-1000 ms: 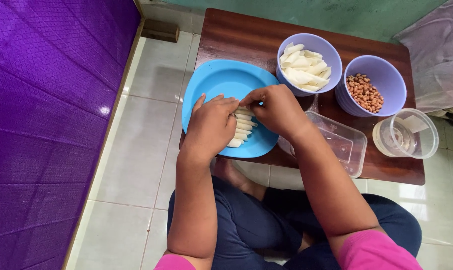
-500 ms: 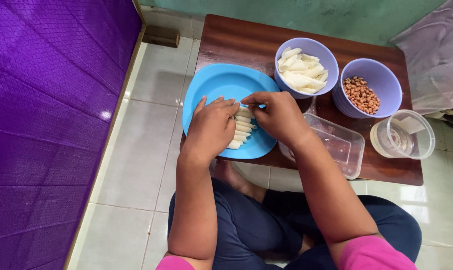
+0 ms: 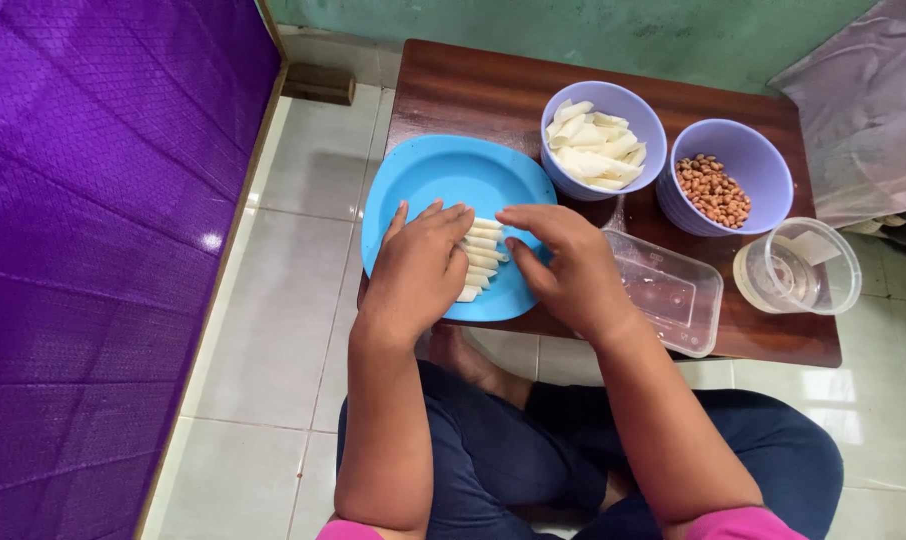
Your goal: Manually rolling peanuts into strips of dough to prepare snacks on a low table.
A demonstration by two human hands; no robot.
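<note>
At the near edge of the low wooden table [image 3: 493, 85], toward its left corner, sits a blue plate [image 3: 443, 180], and both hands rest on its near half. The left hand [image 3: 418, 270] lies palm down with fingers together, flat over the left ends of a row of pale rolled strips [image 3: 483, 255] stacked side by side on the plate. The right hand [image 3: 568, 265] is curled, its fingertips touching the right ends of the same strips near the top of the row. Just right of that hand a clear rectangular container [image 3: 673, 290] stands at the near edge, and a round clear tub [image 3: 798, 268] sits near the right corner. Farther back stand a lilac bowl of pale wrappers [image 3: 598, 140] and, beside it, a lilac bowl of peanuts [image 3: 728, 180]
</note>
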